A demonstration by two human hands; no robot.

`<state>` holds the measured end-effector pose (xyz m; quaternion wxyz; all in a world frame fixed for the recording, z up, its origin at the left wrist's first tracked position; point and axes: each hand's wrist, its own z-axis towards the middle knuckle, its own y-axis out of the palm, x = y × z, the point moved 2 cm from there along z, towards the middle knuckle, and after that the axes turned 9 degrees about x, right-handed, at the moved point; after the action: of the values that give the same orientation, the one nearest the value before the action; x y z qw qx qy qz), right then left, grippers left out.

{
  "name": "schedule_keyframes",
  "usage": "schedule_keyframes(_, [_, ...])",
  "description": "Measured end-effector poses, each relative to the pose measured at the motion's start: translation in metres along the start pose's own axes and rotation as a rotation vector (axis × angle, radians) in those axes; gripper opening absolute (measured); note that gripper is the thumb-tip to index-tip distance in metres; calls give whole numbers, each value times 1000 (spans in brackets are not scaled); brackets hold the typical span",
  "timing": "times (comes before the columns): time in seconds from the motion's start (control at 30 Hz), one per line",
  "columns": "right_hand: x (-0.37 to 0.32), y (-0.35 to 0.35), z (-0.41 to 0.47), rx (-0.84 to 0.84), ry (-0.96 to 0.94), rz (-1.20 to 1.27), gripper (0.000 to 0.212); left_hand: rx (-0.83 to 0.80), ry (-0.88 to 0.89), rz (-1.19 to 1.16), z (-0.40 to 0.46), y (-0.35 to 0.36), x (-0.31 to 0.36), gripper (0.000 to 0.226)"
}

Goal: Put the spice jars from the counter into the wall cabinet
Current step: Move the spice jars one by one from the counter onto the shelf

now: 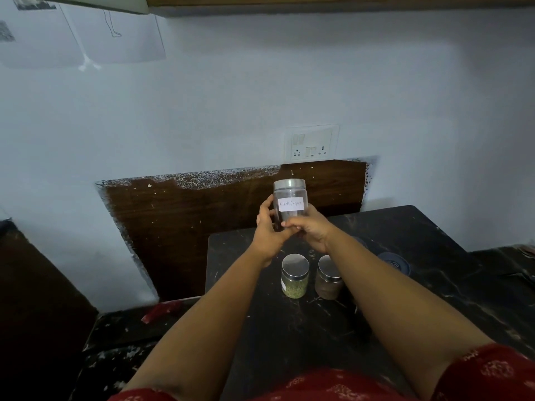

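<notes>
A clear jar with a steel lid and a white label reading black pepper (290,199) is held upright above the dark counter (289,328). My left hand (267,231) grips its left side and base, and my right hand (311,231) wraps its lower right. On the counter below stand two more steel-lidded jars: one with green flakes (294,277) and one with brown powder (328,280), partly hidden by my right forearm. The wall cabinet's underside (318,2) runs along the top edge.
A switch and socket plate (312,142) sits on the wall behind the held jar, above a brown backsplash panel (202,215). A red object (162,311) lies at the counter's left. A dark round lid (395,263) rests to the right. Papers (86,36) hang top left.
</notes>
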<state>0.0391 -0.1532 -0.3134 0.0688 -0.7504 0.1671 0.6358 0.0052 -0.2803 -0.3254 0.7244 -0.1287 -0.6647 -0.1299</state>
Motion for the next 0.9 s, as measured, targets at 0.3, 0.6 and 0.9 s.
schedule_keyframes(0.3, [1,-6,14,213,30,-186,113,97,-20,95,17,-4,-4,79])
schedule_keyframes(0.6, [-139,15,2,367,-593,-561,84,182,308,-30,51,-6,120,71])
schedule_keyframes(0.9, [-351,56,-3,412,-1008,-372,92,278,807,116,92,-28,339,72])
